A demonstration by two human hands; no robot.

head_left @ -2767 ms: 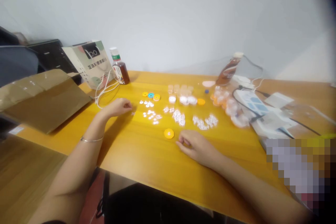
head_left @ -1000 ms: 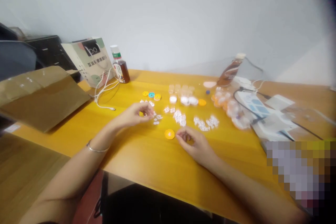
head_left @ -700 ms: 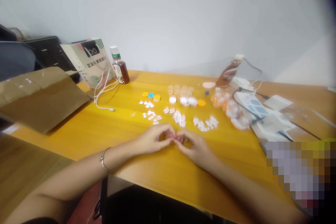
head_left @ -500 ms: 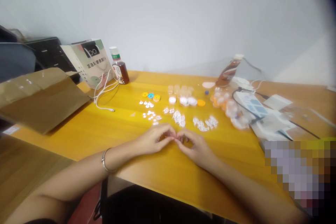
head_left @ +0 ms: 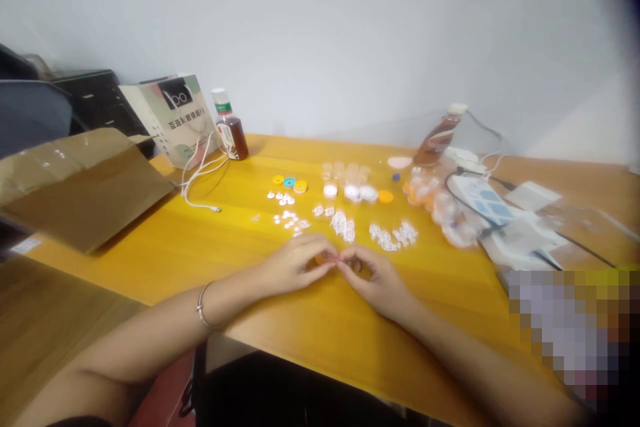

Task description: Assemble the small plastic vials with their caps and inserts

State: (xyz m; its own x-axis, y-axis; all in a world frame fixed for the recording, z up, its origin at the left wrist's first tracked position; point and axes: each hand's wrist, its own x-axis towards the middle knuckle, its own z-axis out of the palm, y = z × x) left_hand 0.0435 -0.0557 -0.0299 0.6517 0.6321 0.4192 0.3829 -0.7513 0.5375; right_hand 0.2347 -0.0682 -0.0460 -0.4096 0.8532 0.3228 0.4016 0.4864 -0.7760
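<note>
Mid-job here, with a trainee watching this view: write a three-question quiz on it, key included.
1. True or false: the bracelet is on the left arm.
2. Between the two yellow discs sits another disc. Its colour is: A red; B blue; C black.
3. Where do the left hand and right hand come together?

Key: 1. True. 2. B. 3. At the fingertips; whether they pinch anything there cannot be made out.
</note>
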